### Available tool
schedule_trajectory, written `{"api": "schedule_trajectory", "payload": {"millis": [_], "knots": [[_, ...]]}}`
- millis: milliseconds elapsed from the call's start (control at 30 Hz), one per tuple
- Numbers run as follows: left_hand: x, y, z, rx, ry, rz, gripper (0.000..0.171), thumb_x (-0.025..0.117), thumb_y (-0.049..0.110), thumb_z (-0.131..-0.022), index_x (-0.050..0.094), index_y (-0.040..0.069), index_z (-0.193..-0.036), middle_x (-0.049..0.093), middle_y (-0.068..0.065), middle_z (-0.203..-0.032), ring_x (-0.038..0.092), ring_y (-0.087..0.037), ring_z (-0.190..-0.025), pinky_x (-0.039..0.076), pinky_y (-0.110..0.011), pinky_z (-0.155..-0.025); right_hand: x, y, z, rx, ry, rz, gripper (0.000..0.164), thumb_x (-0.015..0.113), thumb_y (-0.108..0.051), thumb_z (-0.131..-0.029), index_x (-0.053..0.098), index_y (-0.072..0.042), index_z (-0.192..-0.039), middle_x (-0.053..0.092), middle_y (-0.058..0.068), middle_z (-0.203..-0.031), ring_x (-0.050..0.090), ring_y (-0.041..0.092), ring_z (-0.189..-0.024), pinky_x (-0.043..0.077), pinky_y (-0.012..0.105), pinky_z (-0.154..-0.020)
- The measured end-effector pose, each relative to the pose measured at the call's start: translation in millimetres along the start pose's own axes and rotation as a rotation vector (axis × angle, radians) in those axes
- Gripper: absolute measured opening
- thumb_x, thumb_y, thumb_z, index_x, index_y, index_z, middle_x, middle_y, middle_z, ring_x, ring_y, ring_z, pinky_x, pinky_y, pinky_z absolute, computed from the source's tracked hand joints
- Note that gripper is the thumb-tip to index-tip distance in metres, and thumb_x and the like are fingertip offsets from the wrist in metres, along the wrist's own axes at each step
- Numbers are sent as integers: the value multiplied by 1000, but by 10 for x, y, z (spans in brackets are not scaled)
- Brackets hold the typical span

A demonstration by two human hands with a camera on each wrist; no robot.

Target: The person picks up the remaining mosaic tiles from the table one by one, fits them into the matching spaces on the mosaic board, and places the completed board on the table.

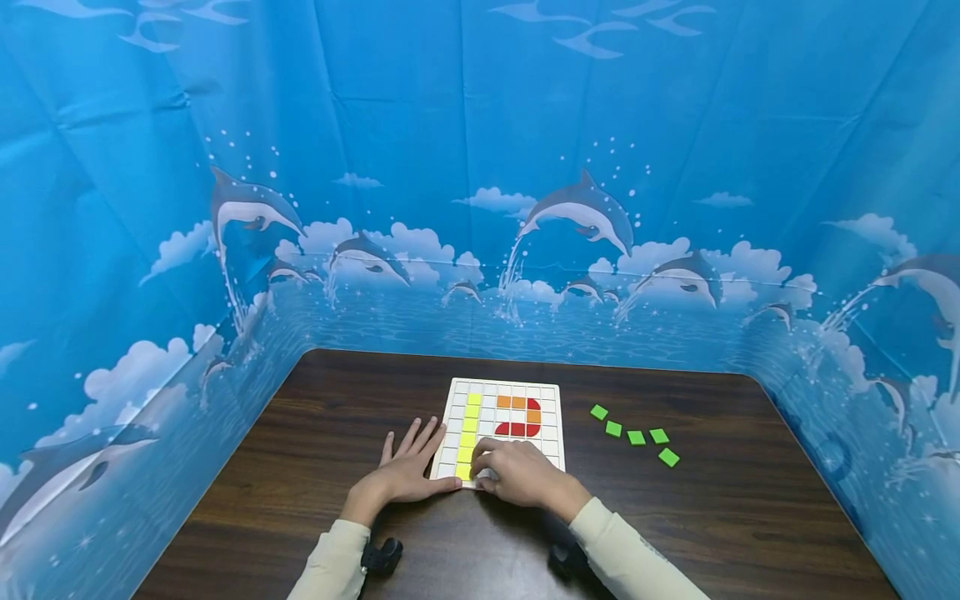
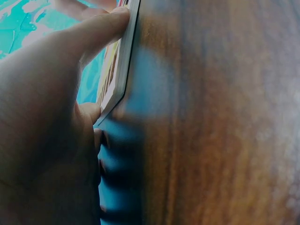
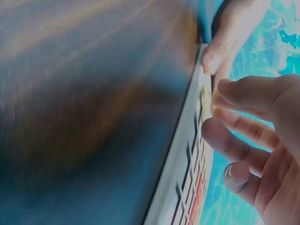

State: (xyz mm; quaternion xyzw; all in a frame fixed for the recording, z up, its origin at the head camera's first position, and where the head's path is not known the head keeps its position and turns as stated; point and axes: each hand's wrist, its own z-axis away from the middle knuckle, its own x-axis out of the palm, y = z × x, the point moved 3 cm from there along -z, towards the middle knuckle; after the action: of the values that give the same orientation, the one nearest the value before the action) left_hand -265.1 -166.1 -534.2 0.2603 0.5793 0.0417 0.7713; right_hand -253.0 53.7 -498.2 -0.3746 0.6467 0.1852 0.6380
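A white square grid board point(image 1: 555, 446) lies on the table. A column of yellow square tiles point(image 1: 468, 425) runs down its left part, and to the right sit orange tiles point(image 1: 517, 402) and red tiles point(image 1: 512, 429). My left hand point(image 1: 405, 475) rests at the board's left side with its fingers spread straight; in the left wrist view its thumb point(image 2: 105, 30) touches the board's edge. Over the board's near part, my right hand point(image 1: 517, 473) has loosely bent fingers at the lowest yellow tiles. The right wrist view shows no tile between its fingers point(image 3: 234, 140); contact is hard to tell.
Several loose green square tiles point(image 1: 636, 437) lie on the dark wooden table point(image 1: 720, 517) to the right of the board. A blue curtain point(image 1: 420, 150) printed with dolphins stands around the table's far side and flanks. Each wrist carries a black camera point(image 1: 382, 557).
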Motion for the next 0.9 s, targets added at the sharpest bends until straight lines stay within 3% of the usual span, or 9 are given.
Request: {"api": "schedule_trajectory", "payload": {"millis": [167,367,667,900], "knots": [[54,-68,-32,36,24,16,113,59,84,-89,18,22,-173,10,-8,-182,1,-40,-168,-8,-77,-125,-100,117,72,43,40,-59,17,79,-20,-97,85,-20,-113,77,-7,-114,73,8,-98,60,28,-79],[76,-94,-51,43,28,15,114,58,86,-87,16,25,-174,9,-5,-182,1,-38,-168,-8,-77,-125,-198,317,173,88,80,-93,19,79,-19,-97,83,-18,-116,80,-7,-107,70,8,-88,54,25,-71],[107,-131,-82,25,20,4,115,58,88,-86,14,27,-174,6,-3,-182,-1,-37,-168,-9,-75,-126,-337,656,399,204,195,-24,9,83,-17,-94,84,-21,-102,80,-10,-96,70,7,-83,54,24,-67],[54,-76,-39,28,23,8,113,62,83,-88,17,25,-174,9,-4,-182,0,-36,-168,-9,-75,-126,-441,987,573,334,260,37,9,85,-14,-91,80,-21,-94,76,-9,-89,58,5,-70,50,26,-63]]}}
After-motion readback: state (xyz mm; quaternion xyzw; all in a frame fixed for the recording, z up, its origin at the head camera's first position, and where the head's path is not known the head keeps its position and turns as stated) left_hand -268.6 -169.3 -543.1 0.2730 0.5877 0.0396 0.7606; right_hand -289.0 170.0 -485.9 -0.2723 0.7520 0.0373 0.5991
